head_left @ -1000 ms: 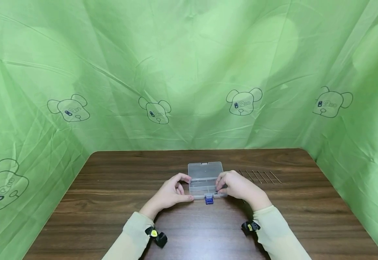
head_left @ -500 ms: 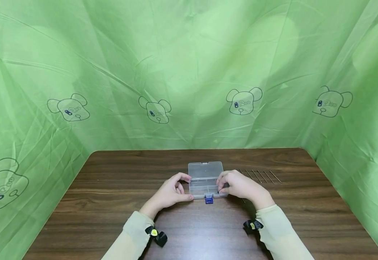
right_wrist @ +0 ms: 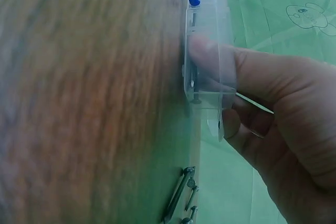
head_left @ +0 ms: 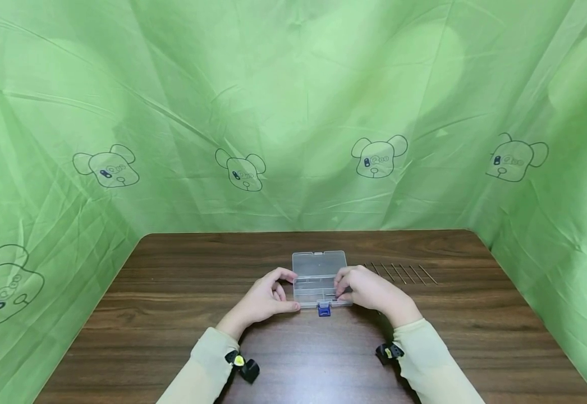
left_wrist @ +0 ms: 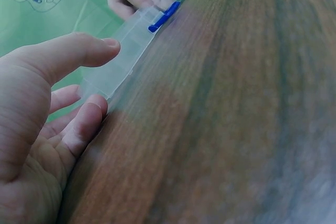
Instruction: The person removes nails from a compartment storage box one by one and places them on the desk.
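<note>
A clear plastic compartment box (head_left: 306, 295) lies on the table with its lid (head_left: 319, 264) raised and leaning back. My left hand (head_left: 263, 297) holds the box by its left end, thumb at the front corner and index finger further back. My right hand (head_left: 369, 287) reaches into the right-hand compartment with curled fingers. In the right wrist view its thumb shows through the clear wall, against a thin metal screw (right_wrist: 193, 80) inside. Its other fingertips are partly hidden. A blue latch (head_left: 324, 310) hangs down at the front of the box.
To the right of the box, several long thin screws (head_left: 428, 274) lie slanted in a row on the wooden table (head_left: 172, 314). Some of their heads show in the right wrist view. A green cloth (head_left: 293, 112) hangs behind and at the sides.
My right hand has shifted slightly right and then back left at the compartment, baring another screw end behind it. My left hand and the box stay where they were.
</note>
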Tool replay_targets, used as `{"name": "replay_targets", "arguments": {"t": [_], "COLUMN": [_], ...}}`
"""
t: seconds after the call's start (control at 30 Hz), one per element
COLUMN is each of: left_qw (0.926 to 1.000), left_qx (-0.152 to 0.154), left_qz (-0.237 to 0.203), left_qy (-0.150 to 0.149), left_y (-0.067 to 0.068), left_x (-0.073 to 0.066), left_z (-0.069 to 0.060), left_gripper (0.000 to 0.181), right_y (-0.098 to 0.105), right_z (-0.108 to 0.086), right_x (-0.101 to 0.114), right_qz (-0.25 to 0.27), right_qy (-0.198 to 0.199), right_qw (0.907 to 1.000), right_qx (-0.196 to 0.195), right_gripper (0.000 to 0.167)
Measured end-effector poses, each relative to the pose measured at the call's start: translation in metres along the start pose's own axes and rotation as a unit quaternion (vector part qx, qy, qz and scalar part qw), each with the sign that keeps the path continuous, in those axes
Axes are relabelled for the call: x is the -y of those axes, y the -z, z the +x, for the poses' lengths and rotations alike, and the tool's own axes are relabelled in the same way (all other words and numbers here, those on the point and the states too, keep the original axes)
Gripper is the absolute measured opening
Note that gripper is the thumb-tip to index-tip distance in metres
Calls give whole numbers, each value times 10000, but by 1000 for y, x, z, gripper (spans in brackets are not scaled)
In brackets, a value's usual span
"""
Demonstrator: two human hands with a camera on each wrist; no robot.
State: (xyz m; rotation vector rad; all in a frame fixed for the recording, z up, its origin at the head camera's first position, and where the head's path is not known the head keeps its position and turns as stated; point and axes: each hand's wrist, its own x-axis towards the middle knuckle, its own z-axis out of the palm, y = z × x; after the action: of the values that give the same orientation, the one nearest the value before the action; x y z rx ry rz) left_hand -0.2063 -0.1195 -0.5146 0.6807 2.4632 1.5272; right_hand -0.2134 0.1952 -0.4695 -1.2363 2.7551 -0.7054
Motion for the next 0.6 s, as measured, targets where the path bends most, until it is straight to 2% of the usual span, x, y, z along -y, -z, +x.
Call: {"name": "replay_targets", "arguments": {"t": [0.2,0.33,0.47,0.6], "left_qw": [9999,9998,9999,9999], "left_qx": [-52,-73,-107,-126], "left_qz": [-111,-165,-79,-40], "left_qy": [-24,-50,-71,-12], "left_y": [1,2,1,0], "left_x": [-21,-32,-29,-26], "left_z": [-5,-9,-9,-8], "left_gripper": [64,62,63,63], "right_y": [1,5,8,11], "right_z": [-1,-2,-4,-6], "right_x": [-1,-3,-4,-5], "right_qz": [-11,294,626,703], "right_qy": [-92,-8,-11,147], "right_qw": [9999,9995,9980,9969], "right_qx": [134,123,-42,-317], "right_gripper": [6,5,5,7]}}
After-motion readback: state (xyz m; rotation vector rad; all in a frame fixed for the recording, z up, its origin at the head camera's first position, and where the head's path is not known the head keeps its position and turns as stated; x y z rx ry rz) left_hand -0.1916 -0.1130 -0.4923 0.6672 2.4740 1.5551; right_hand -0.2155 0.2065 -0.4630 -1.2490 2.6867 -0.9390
